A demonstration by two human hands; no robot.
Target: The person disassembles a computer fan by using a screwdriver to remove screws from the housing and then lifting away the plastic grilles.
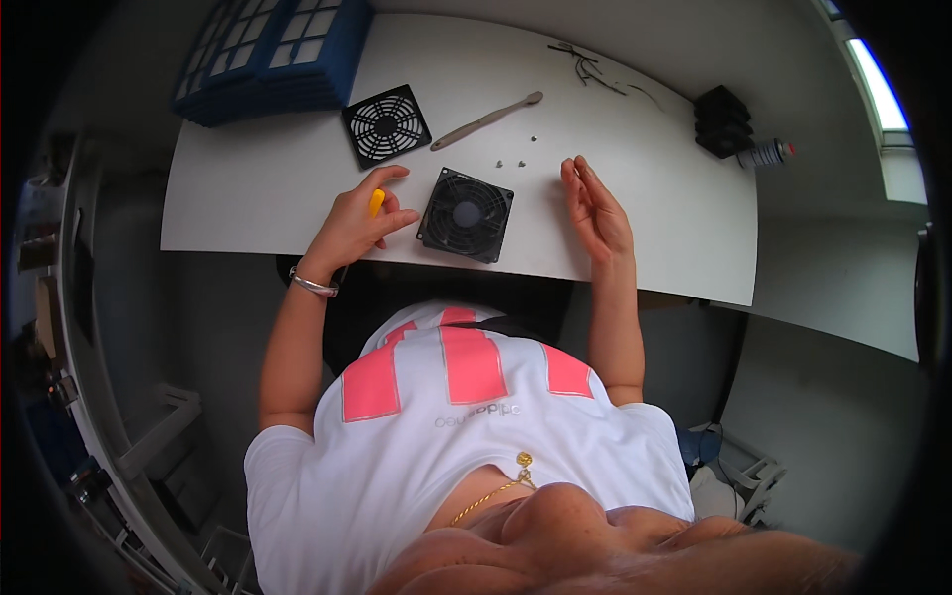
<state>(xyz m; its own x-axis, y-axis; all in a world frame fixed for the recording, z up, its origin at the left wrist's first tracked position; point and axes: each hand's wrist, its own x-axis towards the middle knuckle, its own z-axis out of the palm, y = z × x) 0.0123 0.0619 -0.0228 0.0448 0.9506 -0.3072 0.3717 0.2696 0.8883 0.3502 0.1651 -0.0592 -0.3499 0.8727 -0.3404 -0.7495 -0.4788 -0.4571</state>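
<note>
A square black cooling fan (466, 213) lies near the front edge of the white table, between my two hands. Just left of it, my left hand (362, 213) has its thumb and index finger apart, while the other fingers curl round a yellow-handled tool (377, 202); its working end is hidden. To the fan's right, my right hand (598, 210) stands on its side with straight fingers and holds nothing. Beyond the fan lie several small metal screws (522, 164). A black fan grille (387, 126) rests past my left hand, and a beige long-handled brush (486, 121) lies slantwise beside it.
Stacked blue trays (297, 59) with white inserts stand at the table's (674, 218) far left. Thin black cable ties (587, 71) lie at the back. Stacked black parts (722, 121) and a spray can (766, 153) with a red tip stand at the far right.
</note>
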